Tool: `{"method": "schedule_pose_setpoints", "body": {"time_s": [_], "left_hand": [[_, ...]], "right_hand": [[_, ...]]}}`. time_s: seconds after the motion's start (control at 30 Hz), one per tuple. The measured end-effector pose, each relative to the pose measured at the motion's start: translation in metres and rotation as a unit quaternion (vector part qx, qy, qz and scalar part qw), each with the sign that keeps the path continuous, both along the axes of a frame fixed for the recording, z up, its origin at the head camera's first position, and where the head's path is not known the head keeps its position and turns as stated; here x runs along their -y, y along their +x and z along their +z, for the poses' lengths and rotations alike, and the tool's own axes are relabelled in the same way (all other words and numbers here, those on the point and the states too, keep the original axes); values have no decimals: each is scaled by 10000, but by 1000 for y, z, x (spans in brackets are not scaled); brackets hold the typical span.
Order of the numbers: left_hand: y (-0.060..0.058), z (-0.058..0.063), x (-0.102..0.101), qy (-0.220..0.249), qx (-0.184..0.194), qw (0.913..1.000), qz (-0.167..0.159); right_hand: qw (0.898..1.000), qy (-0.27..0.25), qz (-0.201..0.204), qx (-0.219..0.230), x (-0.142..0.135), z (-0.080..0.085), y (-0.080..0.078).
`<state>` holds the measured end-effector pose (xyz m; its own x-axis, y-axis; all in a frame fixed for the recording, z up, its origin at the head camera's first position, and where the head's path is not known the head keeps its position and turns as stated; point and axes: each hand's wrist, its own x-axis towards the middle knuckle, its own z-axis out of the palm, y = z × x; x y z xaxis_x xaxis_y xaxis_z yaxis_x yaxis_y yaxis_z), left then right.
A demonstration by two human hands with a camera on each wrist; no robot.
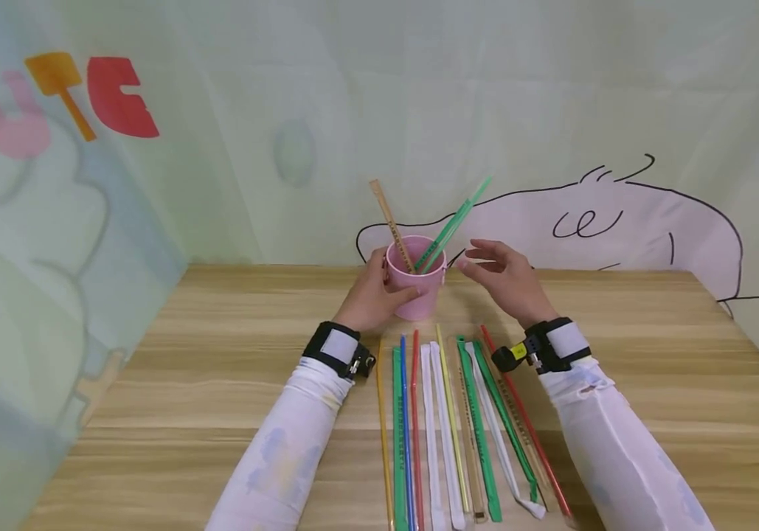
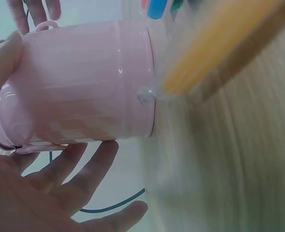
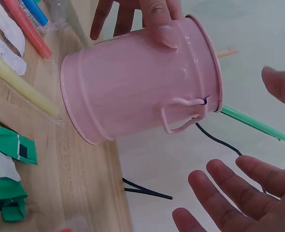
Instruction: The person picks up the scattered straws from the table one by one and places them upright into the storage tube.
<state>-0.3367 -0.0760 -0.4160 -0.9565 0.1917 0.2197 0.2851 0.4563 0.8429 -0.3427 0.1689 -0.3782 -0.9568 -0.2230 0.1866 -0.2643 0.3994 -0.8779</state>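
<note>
A small pink bucket (image 1: pixel 417 299) stands upright at the back of the wooden table. My left hand (image 1: pixel 374 295) grips its left side, the thumb across the front and the fingers round the side, as the left wrist view shows. Out of the bucket lean a brown paper-wrapped straw (image 1: pixel 389 214) and green straws (image 1: pixel 462 217), their lower ends inside. My right hand (image 1: pixel 504 280) hovers just right of the bucket, fingers spread and holding nothing. In the right wrist view, the bucket's side handle (image 3: pixel 173 116) faces that hand, with a gap between them.
In front of the bucket lies a row of straws: orange (image 1: pixel 384 442), blue (image 1: pixel 407 428), red (image 1: pixel 416 435), yellow (image 1: pixel 452 413), and several paper-wrapped ones in white (image 1: pixel 432 435), green (image 1: pixel 482 435) and brown. A printed curtain (image 1: pixel 233 147) hangs behind the table (image 1: pixel 220 332).
</note>
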Motion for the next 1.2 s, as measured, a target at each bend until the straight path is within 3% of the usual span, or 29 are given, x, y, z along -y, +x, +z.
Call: {"method": "schedule_pose_setpoints", "body": {"time_s": [0.2, 0.3, 0.53, 0.73, 0.97, 1.2], "left_hand": [[-1, 2, -1, -43, 51, 10000, -35], [5, 4, 5, -27, 35, 10000, -12], [12, 4, 13, -44, 15, 10000, -46], [17, 4, 15, -211, 34, 9998, -63], [23, 9, 17, -438, -23, 9990, -91], [26, 17, 34, -836, 147, 9964, -12]], "right_hand": [[9991, -87, 386, 168, 6, -13, -3], [9983, -43, 565, 157, 16, -16, -1], [9962, 201, 836, -117, 36, -20, 0], [9936, 105, 1095, -252, 49, -22, 2], [9925, -194, 1183, -250, 65, 1, 25], [9930, -274, 1133, -171, 77, -23, 4]]}}
